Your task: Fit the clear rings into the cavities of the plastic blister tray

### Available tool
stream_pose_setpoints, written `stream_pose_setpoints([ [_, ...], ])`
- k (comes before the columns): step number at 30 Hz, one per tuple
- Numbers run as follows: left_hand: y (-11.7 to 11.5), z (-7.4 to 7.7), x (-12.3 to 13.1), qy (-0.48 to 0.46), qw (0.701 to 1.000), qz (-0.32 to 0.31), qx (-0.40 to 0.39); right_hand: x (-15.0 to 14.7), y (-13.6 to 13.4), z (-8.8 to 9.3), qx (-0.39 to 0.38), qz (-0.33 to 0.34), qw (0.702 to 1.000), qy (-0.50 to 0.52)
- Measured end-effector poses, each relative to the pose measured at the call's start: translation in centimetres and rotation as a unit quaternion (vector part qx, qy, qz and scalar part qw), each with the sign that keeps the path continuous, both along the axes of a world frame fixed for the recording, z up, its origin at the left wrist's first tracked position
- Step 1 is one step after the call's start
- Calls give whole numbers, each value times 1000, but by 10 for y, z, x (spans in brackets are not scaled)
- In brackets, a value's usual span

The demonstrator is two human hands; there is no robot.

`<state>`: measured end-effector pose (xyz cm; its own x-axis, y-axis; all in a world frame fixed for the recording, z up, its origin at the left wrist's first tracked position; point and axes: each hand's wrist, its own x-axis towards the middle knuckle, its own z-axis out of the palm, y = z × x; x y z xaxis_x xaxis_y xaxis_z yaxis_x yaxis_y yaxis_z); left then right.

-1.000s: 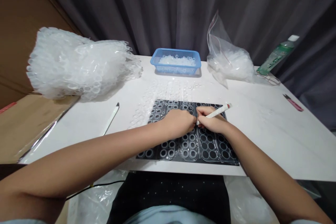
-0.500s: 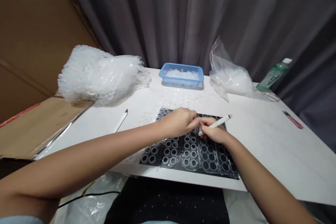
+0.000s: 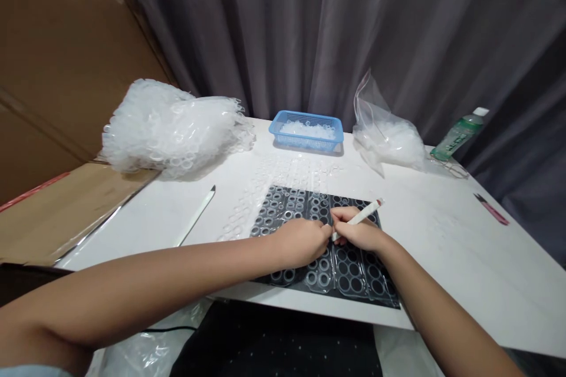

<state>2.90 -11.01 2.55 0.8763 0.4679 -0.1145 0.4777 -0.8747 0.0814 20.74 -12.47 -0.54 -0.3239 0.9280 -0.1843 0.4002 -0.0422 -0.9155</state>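
A black sheet [image 3: 283,194] lies on the white table, covered with clear plastic strips of round rings [image 3: 318,280]. Over its middle, my left hand [image 3: 303,241] is closed, thumb and fingertips pressed together; anything between them is too small to make out. Touching or nearly touching it, my right hand [image 3: 356,230] grips a white pen-like tool [image 3: 366,211], its lower tip down by the left fingertips and its red-marked end pointing up to the right.
Loose clear rings [image 3: 287,171] lie behind the sheet. Farther back are a blue basket [image 3: 306,141], a heap of clear plastic [image 3: 172,129], a plastic bag [image 3: 389,138] and a green bottle [image 3: 460,134]. A white pen [image 3: 197,215] is left, pink-handled snips [image 3: 493,210] right.
Both hands have moved a little toward the near edge of the sheet, still close together. My left hand covers more of the middle rings. The white tool stays in my right hand.
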Motion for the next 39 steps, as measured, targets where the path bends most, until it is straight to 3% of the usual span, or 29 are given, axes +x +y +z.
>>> stream_pose_setpoints([
  [6, 1, 9, 4, 31, 999, 3, -11, 1, -2, 4, 49, 30, 996, -69],
  [11, 16, 35, -1, -73, 990, 49, -109, 1, -3, 2, 14, 19, 998, -50],
  [14, 18, 41, -6, -100, 988, 57, -107, 2, -4, 3, -15, 6, 1000, -14],
  [19, 4, 23, -10, -14, 999, 0, -51, 1, -7, 7, -66, 19, 997, 36],
  [22, -3, 15, -10, -18, 999, -17, -27, 1, -7, 8, -64, 31, 997, 21],
  [34, -6, -2, -7, -2, 1000, -21, 19, 0, -6, 4, -49, 60, 997, -2],
  [39, -5, -3, -5, -8, 1000, -15, -17, -1, -8, 8, -45, 61, 997, -23],
])
